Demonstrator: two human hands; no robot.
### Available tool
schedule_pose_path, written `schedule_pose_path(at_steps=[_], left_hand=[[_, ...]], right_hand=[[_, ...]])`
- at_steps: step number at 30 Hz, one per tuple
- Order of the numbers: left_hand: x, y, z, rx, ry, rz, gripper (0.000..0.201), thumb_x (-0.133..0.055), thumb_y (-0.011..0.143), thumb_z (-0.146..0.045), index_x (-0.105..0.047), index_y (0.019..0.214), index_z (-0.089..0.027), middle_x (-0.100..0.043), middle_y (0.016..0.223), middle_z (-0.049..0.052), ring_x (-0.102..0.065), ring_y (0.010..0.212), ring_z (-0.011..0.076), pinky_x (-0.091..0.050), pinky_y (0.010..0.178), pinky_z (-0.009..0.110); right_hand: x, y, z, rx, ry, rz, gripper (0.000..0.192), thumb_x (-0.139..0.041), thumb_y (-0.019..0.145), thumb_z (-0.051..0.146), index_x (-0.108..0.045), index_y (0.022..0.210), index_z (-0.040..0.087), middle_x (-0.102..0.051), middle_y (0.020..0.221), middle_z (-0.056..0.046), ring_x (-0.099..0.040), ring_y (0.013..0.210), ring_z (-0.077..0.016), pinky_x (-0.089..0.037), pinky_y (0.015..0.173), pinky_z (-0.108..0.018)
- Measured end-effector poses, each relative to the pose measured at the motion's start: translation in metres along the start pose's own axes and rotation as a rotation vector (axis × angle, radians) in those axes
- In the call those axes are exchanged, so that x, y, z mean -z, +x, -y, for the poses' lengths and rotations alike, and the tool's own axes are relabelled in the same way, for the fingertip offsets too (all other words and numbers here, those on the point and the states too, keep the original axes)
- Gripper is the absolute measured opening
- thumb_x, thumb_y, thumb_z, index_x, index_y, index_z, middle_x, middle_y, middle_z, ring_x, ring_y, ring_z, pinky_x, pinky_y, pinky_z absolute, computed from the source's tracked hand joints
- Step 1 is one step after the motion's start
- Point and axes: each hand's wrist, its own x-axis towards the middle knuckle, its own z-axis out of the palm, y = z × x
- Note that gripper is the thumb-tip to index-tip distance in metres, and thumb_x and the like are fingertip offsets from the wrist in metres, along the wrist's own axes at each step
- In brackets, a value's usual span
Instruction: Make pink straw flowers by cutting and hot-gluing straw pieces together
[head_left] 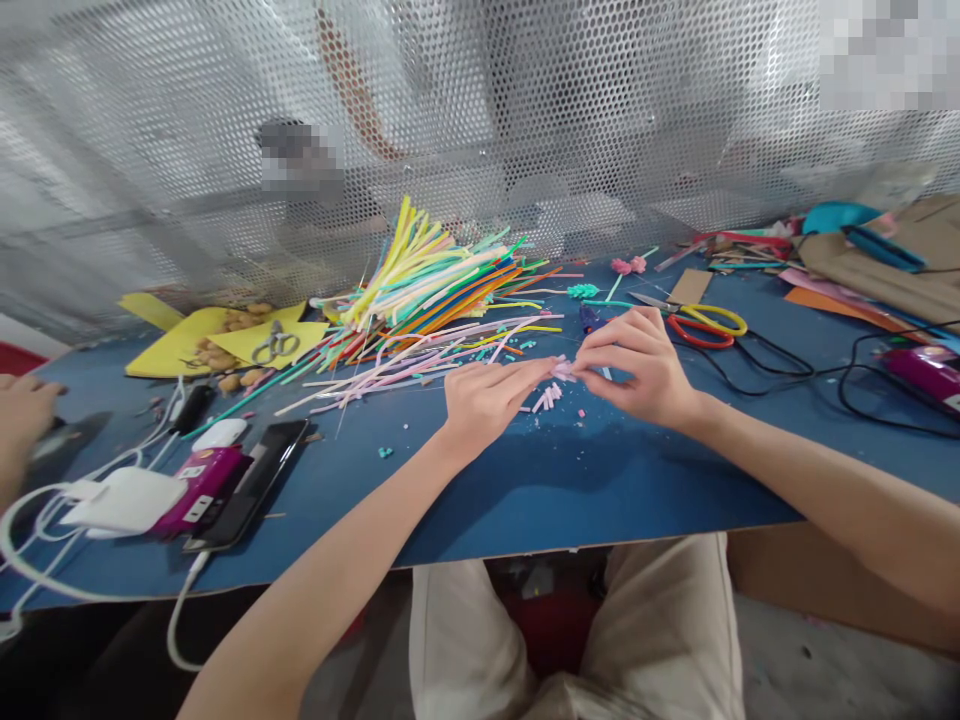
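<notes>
Blue worktable (570,480) up close, and both hands meet over it: the left hand (487,395) with fingers stretched narrow, the right hand (637,365) pinching, both on a small pink piece (562,370). Pink cut bits (547,398) lie just beneath. Farther back, a heap of coloured strips (427,285), red-and-yellow scissors (705,322), then perforated mesh (480,100).
</notes>
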Motion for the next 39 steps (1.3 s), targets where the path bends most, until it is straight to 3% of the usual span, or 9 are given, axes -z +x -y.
schedule_pose_path(at_steps=[9,18,28,30,35,39], left_hand=[[-0.002,0.001,0.000,0.073,0.018,-0.017,0.015,-0.071,0.094,-0.027,-0.076,0.109,-0.027,-0.080,0.096,-0.004,-0.075,0.079,0.0087,-0.046,0.066,0.023],[-0.005,0.002,0.003,0.105,0.047,0.031,0.007,-0.067,0.097,-0.029,-0.072,0.100,-0.025,-0.078,0.090,-0.006,-0.072,0.076,0.0093,-0.047,0.069,0.022],[-0.006,0.001,0.004,0.094,-0.025,0.087,0.018,-0.063,0.099,-0.034,-0.074,0.102,-0.020,-0.078,0.095,0.002,-0.073,0.088,0.0121,-0.052,0.079,0.023],[-0.005,0.001,0.005,0.093,-0.030,0.093,0.017,-0.063,0.099,-0.033,-0.075,0.103,-0.021,-0.079,0.096,0.002,-0.072,0.088,0.0126,-0.052,0.080,0.024],[0.001,0.002,0.005,0.037,-0.009,0.076,0.012,-0.067,0.096,-0.026,-0.076,0.104,-0.024,-0.079,0.097,-0.001,-0.070,0.081,0.0130,-0.050,0.076,0.025],[0.003,0.002,0.004,-0.001,0.046,0.046,0.015,-0.070,0.094,-0.026,-0.076,0.108,-0.027,-0.080,0.098,-0.004,-0.066,0.077,0.0122,-0.046,0.073,0.025]], right_hand=[[0.003,0.000,-0.004,-0.032,0.041,0.005,0.020,-0.074,0.086,0.028,-0.068,0.104,0.025,-0.075,0.098,-0.002,-0.068,0.091,-0.0207,-0.045,0.084,-0.041],[-0.001,-0.004,-0.010,-0.089,0.048,0.000,0.007,-0.073,0.089,0.026,-0.077,0.095,0.028,-0.075,0.079,0.002,-0.062,0.074,-0.0167,-0.047,0.077,-0.037],[0.002,-0.001,-0.013,-0.083,0.047,0.074,0.005,-0.073,0.089,0.032,-0.077,0.092,0.031,-0.078,0.086,0.004,-0.064,0.078,-0.0171,-0.044,0.078,-0.038],[0.002,-0.001,-0.012,-0.085,0.059,0.069,0.007,-0.073,0.090,0.032,-0.076,0.096,0.030,-0.077,0.087,0.003,-0.065,0.079,-0.0176,-0.044,0.079,-0.038],[0.004,-0.002,-0.008,-0.133,0.145,0.026,0.034,-0.069,0.090,0.035,-0.066,0.122,0.024,-0.075,0.090,-0.001,-0.063,0.076,-0.0183,-0.046,0.081,-0.040],[0.005,-0.002,-0.006,-0.089,0.139,0.043,0.031,-0.068,0.090,0.028,-0.068,0.121,0.027,-0.076,0.093,0.000,-0.065,0.082,-0.0191,-0.046,0.082,-0.040]])
